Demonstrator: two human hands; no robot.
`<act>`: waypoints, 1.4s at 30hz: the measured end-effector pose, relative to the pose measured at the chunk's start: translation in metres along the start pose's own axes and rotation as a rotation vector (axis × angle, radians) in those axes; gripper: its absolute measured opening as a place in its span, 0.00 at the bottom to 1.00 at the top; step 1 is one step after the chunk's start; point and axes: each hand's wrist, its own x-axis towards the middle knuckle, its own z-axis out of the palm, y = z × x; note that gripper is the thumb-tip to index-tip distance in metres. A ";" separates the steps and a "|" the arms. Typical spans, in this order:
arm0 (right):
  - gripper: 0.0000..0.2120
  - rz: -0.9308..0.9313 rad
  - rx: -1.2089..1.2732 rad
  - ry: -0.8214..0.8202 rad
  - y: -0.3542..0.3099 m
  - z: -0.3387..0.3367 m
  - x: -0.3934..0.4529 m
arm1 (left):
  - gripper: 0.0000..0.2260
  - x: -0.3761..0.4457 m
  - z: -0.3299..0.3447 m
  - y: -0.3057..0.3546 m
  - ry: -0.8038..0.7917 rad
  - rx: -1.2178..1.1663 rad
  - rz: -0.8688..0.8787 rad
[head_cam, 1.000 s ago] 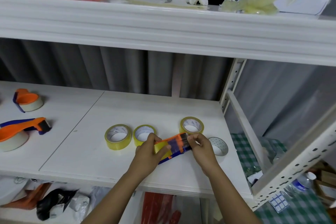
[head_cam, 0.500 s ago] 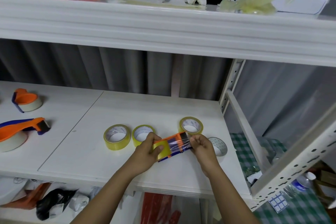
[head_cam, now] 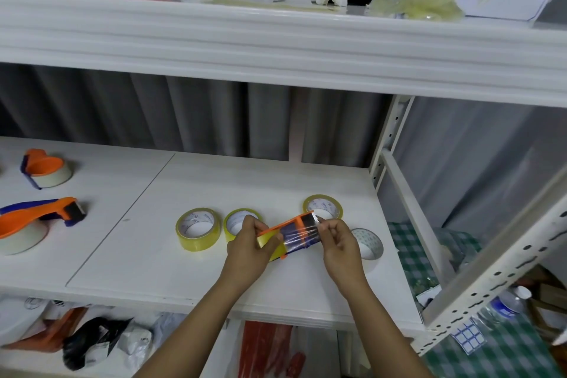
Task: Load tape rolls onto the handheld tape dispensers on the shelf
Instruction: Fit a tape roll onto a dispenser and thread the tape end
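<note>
1. Over the front edge of the middle shelf (head_cam: 129, 242), you hold the orange-and-blue dispenser (head_cam: 288, 238) just above the board, with a yellow roll (head_cam: 270, 247) already seated in it; the step in hand looks to be threading the tape end forward to the blade.
2. Your left hand (head_cam: 250, 250) is curled round the roll end of the dispenser, thumb across the yellow tape. Keep that thumb pressing so the roll cannot spin back.
3. Your right hand (head_cam: 340, 242) pinches the free clear tape end (head_cam: 302, 235) between thumb and fingertips (head_cam: 329, 228), just beside the serrated blade (head_cam: 317, 218). Pull it flat and square; a skewed pull will probably wrinkle the film or stick it to itself.
4. Keep your fingertips clear of the teeth as you lay the tape over them.
5. Whether the tape runs under the roller I cannot tell; check that before tearing.
6. Three yellow rolls (head_cam: 198, 228) and one pale roll (head_cam: 366, 242) lie on the shelf behind and beside your hands, and two loaded dispensers (head_cam: 36, 218) sit well apart to the left.
</note>
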 end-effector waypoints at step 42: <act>0.11 -0.019 0.054 0.128 -0.012 0.013 -0.017 | 0.08 0.002 0.004 0.013 0.230 0.125 -0.111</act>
